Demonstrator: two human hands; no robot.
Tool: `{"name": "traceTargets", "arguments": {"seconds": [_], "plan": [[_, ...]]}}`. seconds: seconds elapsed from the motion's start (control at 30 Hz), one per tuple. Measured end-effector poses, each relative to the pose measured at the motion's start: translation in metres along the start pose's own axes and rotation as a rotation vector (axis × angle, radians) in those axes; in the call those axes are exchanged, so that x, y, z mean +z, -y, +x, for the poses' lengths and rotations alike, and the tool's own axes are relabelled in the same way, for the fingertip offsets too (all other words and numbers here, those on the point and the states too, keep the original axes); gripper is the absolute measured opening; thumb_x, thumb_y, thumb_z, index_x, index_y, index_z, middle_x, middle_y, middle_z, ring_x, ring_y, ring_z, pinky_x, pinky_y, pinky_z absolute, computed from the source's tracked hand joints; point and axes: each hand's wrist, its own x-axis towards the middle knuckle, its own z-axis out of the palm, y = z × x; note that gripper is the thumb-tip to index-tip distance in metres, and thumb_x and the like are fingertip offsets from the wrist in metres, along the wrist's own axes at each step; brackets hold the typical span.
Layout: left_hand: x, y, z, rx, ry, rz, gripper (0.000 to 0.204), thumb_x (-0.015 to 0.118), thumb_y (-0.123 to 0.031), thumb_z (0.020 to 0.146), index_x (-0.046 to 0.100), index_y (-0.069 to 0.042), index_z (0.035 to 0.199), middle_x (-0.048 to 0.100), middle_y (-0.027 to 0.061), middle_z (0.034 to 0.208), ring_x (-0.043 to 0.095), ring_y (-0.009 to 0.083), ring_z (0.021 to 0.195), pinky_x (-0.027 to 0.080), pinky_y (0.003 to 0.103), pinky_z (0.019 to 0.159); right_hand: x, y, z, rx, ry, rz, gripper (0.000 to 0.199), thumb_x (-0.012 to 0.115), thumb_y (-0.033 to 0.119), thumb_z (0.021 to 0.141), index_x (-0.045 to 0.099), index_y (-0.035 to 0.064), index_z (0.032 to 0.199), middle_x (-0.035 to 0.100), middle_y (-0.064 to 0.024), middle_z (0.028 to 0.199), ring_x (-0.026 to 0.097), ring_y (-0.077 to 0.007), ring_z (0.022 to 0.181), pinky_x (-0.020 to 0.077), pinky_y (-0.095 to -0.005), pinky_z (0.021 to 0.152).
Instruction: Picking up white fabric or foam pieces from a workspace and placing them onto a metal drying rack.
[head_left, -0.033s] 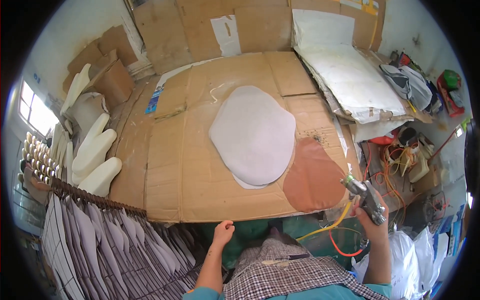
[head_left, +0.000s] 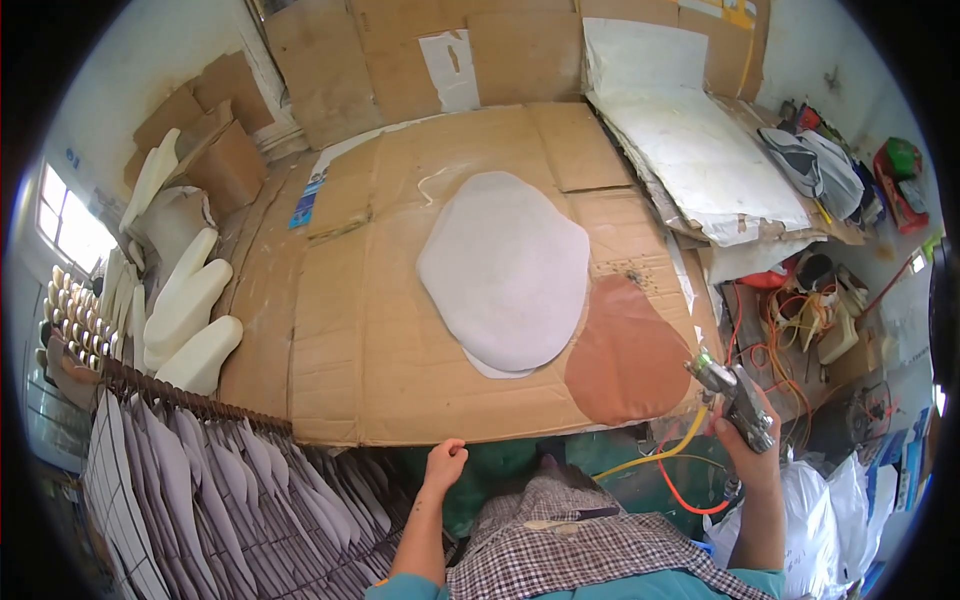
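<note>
Far to my left, grey cut panels [head_left: 190,480] hang overlapped along a rail, too many to count, kept out of the way but within my reach. Above them three or four cream foam pads [head_left: 190,310] lean in a stack against the wall side.

My left hand [head_left: 444,466] rests at the near edge of the desk [head_left: 350,340], fingers curled loosely, pinching nothing; I judge it is there to steady me against the cardboard sheets covering the top.

On that cardboard, toward the middle, lies one pale grey oval piece [head_left: 505,265], flat, with a thin white layer peeking out under its near rim, so it seems to be laid over a second piece. Just beside it, touching or nearly touching its lower right edge, is one brown oval piece [head_left: 628,355], also flat, close to the desk's near right corner. Both lie spread open, face up.

My right hand [head_left: 748,440] is closed around the grip of one metal spray gun [head_left: 730,392], held off the right corner of the desk, its nozzle pointing toward the brown piece. A yellow hose [head_left: 655,455] and an orange hose [head_left: 690,497] hang from it.
</note>
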Motion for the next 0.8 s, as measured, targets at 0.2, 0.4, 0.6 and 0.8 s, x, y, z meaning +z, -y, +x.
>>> {"name": "traceTargets", "arguments": {"seconds": [0.2, 0.4, 0.6, 0.8], "plan": [[-0.012, -0.04, 0.044, 0.087, -0.017, -0.291, 0.021, 0.058, -0.013, 0.079, 0.059, -0.001, 0.096, 0.061, 0.0069, 0.077, 0.058, 0.0155, 0.069, 0.047, 0.027, 0.066, -0.036, -0.015, -0.025, 0.104, 0.22, -0.21, 0.049, 0.063, 0.003, 0.073, 0.047, -0.0024, 0.119, 0.058, -0.0042, 0.082, 0.056, -0.0108, 0.073, 0.0459, -0.0241, 0.065], [-0.007, -0.088, 0.099, 0.079, -0.084, -0.35, 0.019, 0.056, -0.01, 0.08, 0.056, -0.002, 0.098, 0.054, 0.0004, 0.073, 0.055, 0.0095, 0.065, 0.044, 0.021, 0.058, -0.027, -0.014, -0.02, 0.11, 0.081, 0.056, 0.049, 0.063, 0.001, 0.072, 0.046, -0.0031, 0.117, 0.059, -0.0056, 0.077, 0.058, -0.0128, 0.071, 0.0487, -0.0271, 0.065], [0.013, -0.113, 0.141, 0.141, -0.289, 0.064, 0.028, 0.057, -0.014, 0.074, 0.058, 0.0, 0.098, 0.061, 0.0113, 0.078, 0.06, 0.024, 0.073, 0.047, 0.033, 0.067, -0.045, -0.004, -0.024, 0.166, -0.049, -0.192, 0.048, 0.062, -0.001, 0.069, 0.049, -0.0027, 0.115, 0.058, -0.0047, 0.074, 0.057, -0.0108, 0.068, 0.0473, -0.0257, 0.063], [0.03, -0.12, 0.154, 0.163, -0.49, 0.31, 0.035, 0.063, -0.018, 0.072, 0.056, 0.0, 0.101, 0.06, 0.015, 0.09, 0.058, 0.0281, 0.087, 0.046, 0.038, 0.075, -0.046, -0.004, -0.02, 0.037, 0.368, -0.285, 0.048, 0.066, 0.001, 0.067, 0.051, -0.0034, 0.112, 0.062, -0.0074, 0.08, 0.058, -0.0107, 0.068, 0.0468, -0.0248, 0.063]]}}
